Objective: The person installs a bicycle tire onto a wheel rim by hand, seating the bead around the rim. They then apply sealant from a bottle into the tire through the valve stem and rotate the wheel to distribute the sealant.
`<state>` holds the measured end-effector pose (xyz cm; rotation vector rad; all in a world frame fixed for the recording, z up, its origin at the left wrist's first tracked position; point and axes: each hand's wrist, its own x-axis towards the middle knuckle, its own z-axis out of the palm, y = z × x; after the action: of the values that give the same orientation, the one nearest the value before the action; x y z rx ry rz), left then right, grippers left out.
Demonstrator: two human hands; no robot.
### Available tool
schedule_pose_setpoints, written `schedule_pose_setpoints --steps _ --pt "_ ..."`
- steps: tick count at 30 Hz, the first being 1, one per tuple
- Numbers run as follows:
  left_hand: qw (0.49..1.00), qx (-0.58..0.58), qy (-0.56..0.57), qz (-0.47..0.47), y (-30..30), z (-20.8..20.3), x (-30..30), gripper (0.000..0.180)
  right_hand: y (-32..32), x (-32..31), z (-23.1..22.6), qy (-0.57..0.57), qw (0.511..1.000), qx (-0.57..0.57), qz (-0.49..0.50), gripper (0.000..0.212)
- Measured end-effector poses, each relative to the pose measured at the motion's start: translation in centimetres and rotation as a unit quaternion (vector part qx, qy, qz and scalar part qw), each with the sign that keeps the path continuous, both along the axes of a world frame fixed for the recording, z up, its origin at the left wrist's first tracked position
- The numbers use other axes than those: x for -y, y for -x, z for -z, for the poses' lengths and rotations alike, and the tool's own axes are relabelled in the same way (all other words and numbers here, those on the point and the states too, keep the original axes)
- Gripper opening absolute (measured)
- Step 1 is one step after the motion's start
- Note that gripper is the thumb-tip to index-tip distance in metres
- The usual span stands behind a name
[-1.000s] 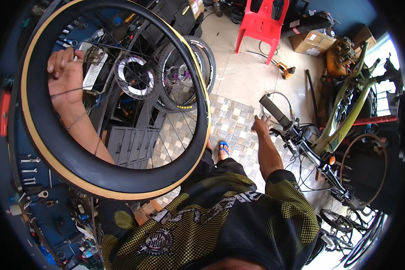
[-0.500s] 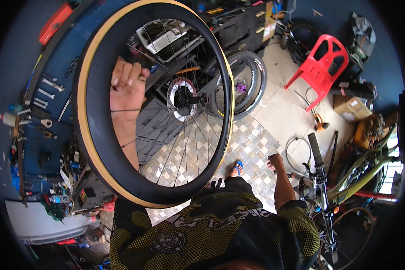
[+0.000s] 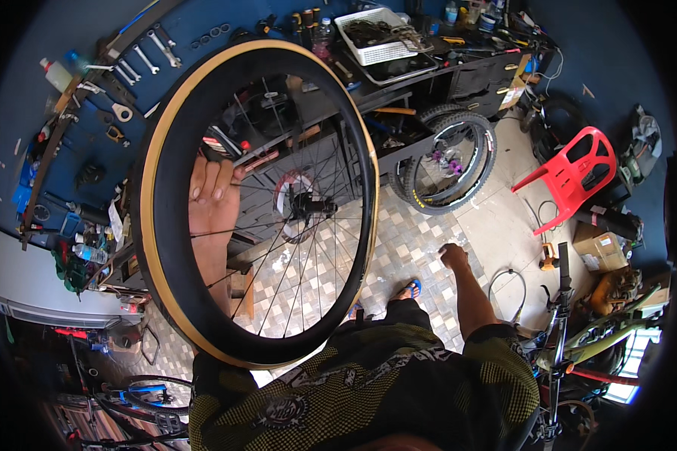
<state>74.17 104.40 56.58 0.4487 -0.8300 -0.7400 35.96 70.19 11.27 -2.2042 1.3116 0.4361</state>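
Upright before me on the left is a bicycle wheel [image 3: 156, 188] with a deep black rim, a black tyre with a tan sidewall, thin spokes and a disc rotor [image 3: 282, 197] at its hub. My left hand [image 3: 214, 184] shows through the spokes, its fingers curled, holding the wheel at its left side; part of the grip is hidden behind the rim. Away from the wheel, my right hand [image 3: 453, 257] hangs over the tiled floor, fingers loosely closed with nothing visible in them.
A workbench [image 3: 399, 89] with a white basket [image 3: 384, 54] runs along the back wall. Two knobbly-tyred wheels [image 3: 451, 169] lean against it. To the right stand a red plastic chair [image 3: 575, 173] and a bicycle [image 3: 557, 331]. Wrenches [image 3: 147, 60] hang on the left wall.
My view has turned left, so bench, chair and leaning wheels sit farther right and lower in it. The held wheel stays before me. My right hand has swung slightly forward.
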Motion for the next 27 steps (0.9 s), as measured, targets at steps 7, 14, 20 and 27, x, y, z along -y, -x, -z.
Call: schedule_pose_setpoints --steps 7,14,20,27 --pt "0.996 -0.005 -0.014 -0.084 -0.6 1.4 -8.7 0.031 -9.0 -0.2 -3.1 0.049 0.985 0.157 -0.058 0.048" --pt "0.989 -0.003 -0.002 -0.147 -0.5 1.2 -9.8 0.031 -21.7 7.2 -11.2 0.215 0.905 0.355 -0.096 0.075" --pt "0.979 -0.008 0.000 -0.205 -0.8 -0.1 -6.4 0.034 -33.4 17.1 -18.2 0.308 0.856 0.404 -0.090 0.082" --pt "0.955 -0.017 -0.009 -0.295 0.7 -0.7 -1.1 0.035 -42.9 25.7 -21.1 0.343 0.897 0.266 -0.076 0.091"
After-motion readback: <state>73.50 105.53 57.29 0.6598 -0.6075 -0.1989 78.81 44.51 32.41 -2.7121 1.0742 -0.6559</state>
